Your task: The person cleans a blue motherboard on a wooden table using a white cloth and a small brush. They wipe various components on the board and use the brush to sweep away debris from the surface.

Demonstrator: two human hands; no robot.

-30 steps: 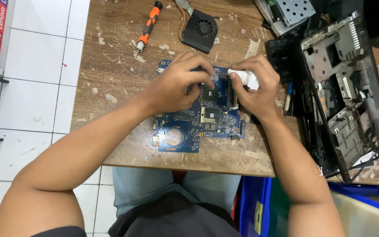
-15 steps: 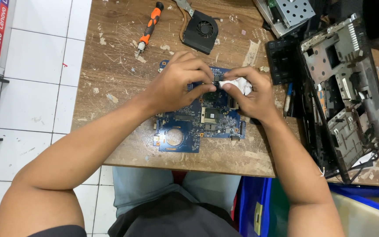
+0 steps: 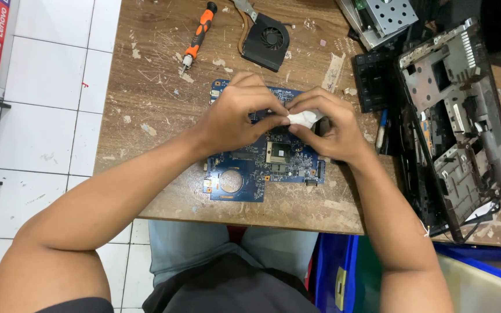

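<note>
Obs.: your left hand (image 3: 236, 119) and right hand (image 3: 326, 124) meet fingertip to fingertip over the upper part of the blue circuit board (image 3: 244, 174), both pinched together on one small white wad (image 3: 304, 119), tissue or cloth by the look of it. The board lies flat on the scarred wooden surface (image 3: 146, 116), near its front edge, directly before you.

Risks, as judged: you hold the wad low over the exposed square chip (image 3: 278, 152); pressing or dragging hard could shed fibres onto it or snag small parts. Your forearms lie partly over the board; a shift could slide it toward the edge.

Count: one board, one wad, one orange-handled screwdriver (image 3: 197, 36), one black fan (image 3: 267, 40) with its copper pipe, one stripped laptop chassis (image 3: 453, 122) at right, one perforated metal bracket (image 3: 391, 14) at the top.
</note>
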